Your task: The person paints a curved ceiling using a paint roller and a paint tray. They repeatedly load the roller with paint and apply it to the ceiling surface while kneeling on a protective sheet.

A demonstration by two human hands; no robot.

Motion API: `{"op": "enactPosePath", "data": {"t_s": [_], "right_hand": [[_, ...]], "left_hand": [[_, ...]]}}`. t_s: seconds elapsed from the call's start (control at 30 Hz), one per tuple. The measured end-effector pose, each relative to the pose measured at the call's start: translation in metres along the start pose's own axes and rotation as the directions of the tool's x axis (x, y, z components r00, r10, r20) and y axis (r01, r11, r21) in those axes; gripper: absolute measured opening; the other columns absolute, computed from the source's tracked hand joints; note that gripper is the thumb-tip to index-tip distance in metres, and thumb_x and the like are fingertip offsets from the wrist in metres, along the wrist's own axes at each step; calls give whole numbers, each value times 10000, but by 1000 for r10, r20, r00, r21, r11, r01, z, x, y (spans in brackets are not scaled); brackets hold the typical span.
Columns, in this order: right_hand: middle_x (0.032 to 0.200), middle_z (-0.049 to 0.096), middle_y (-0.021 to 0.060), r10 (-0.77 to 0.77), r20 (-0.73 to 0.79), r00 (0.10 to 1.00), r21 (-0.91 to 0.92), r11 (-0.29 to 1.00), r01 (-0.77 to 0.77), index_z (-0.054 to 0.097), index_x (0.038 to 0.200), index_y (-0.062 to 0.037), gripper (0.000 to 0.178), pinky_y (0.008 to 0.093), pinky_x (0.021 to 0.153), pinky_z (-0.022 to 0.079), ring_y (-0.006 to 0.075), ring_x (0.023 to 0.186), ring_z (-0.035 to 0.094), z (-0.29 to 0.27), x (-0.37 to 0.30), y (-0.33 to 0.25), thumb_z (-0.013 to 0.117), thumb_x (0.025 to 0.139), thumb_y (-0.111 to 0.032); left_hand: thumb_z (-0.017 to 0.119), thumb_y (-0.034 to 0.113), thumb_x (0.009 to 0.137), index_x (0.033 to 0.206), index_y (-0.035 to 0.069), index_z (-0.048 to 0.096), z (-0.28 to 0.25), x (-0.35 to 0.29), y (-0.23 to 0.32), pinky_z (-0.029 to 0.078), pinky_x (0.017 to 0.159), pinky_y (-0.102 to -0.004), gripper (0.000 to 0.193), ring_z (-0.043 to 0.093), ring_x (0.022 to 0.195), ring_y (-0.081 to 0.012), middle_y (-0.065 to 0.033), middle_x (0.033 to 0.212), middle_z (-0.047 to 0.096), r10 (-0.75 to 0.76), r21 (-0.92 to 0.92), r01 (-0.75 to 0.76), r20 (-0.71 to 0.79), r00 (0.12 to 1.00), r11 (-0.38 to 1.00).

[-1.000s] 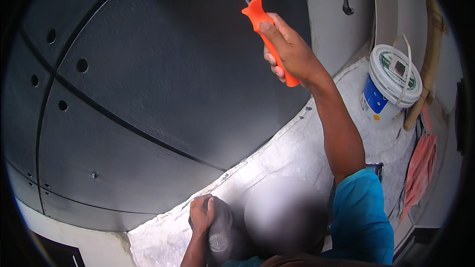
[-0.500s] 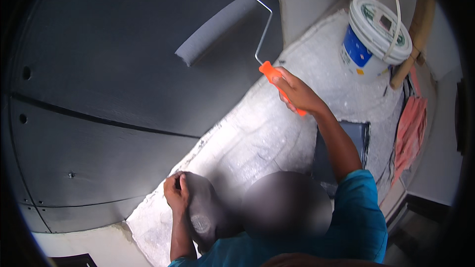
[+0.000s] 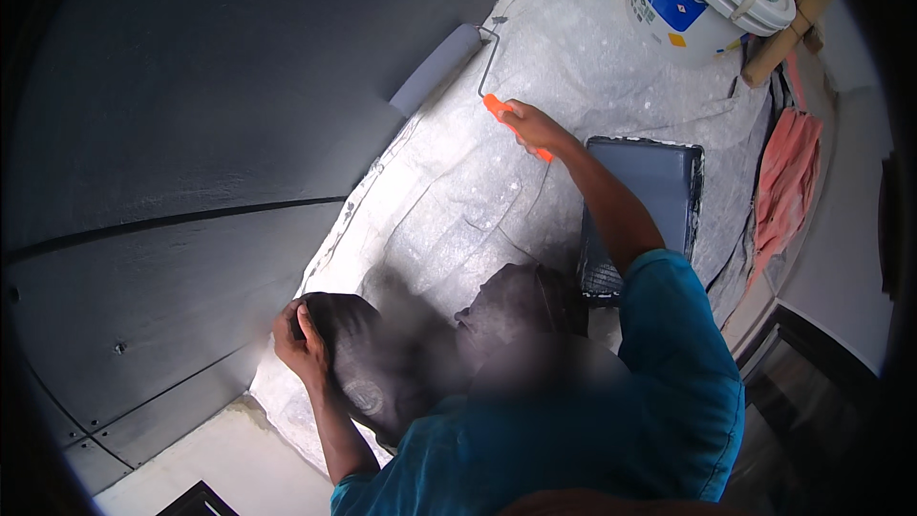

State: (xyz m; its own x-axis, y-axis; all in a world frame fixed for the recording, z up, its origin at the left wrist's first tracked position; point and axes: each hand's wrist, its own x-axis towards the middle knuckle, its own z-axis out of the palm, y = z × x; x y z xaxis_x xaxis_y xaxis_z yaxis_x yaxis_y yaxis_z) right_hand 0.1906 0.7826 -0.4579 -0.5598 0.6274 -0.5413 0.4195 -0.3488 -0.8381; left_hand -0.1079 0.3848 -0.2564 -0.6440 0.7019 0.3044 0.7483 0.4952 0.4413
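Observation:
My right hand (image 3: 537, 130) is wrapped round the orange handle of a paint roller (image 3: 435, 69). The roller's grey sleeve lies against the dark grey panelled wall (image 3: 220, 86), low down near its bottom edge. A bent metal rod joins sleeve and handle. My left hand (image 3: 302, 339) rests on my left knee, its thumb apart from the fingers and nothing visible in it. Beside my right forearm sits a black-rimmed paint tray (image 3: 650, 177) holding dark grey paint; my arm covers part of it.
A white drop cloth (image 3: 449, 201) covers the floor along the wall. At the far right stands a white and blue paint bucket (image 3: 669, 0) with its lid on. Next to it lie a brown cardboard-like roll (image 3: 788, 43) and a pinkish-red cloth (image 3: 785, 182).
My right hand has brought the roller down the wall toward the drop cloth. The view has shifted, showing more of the paint tray. My left hand stays on the knee.

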Motion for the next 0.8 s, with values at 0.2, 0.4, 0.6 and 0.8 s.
{"op": "enactPosePath", "data": {"t_s": [0.2,0.4,0.6,0.8], "right_hand": [[695,502,2,73,5,997,-1,997,-73,565,1246,-94,402,328,448,421,118,481,478,0,20,35,584,1029,-432],[723,540,23,-196,227,954,372,923,101,520,1452,-171,485,334,528,474,131,537,547,-16,-98,-6,643,1028,-373],[928,687,211,-382,-374,845,-434,877,204,575,1361,-114,414,480,785,537,394,785,687,-6,-107,7,480,1101,-423],[914,699,184,-76,-391,917,-296,954,-47,646,1172,-67,511,479,661,542,349,719,691,-3,-35,24,440,1093,-528]], "left_hand": [[682,137,1029,1116,-4,729,14,6,-1,527,876,-354,173,683,932,-259,-139,992,729,15,11,-15,43,999,1000],[743,247,977,1196,39,726,68,13,53,525,975,-421,303,688,1111,-347,-175,1090,752,123,62,-172,468,875,983],[864,520,821,1663,37,180,302,-42,67,275,1208,-678,1187,190,1565,-517,-317,1709,121,93,-52,-96,867,490,994],[937,674,604,1623,-15,-220,367,-50,165,14,1213,-743,1689,-260,1468,-676,-390,1625,-314,-334,348,-42,922,195,936]]}}
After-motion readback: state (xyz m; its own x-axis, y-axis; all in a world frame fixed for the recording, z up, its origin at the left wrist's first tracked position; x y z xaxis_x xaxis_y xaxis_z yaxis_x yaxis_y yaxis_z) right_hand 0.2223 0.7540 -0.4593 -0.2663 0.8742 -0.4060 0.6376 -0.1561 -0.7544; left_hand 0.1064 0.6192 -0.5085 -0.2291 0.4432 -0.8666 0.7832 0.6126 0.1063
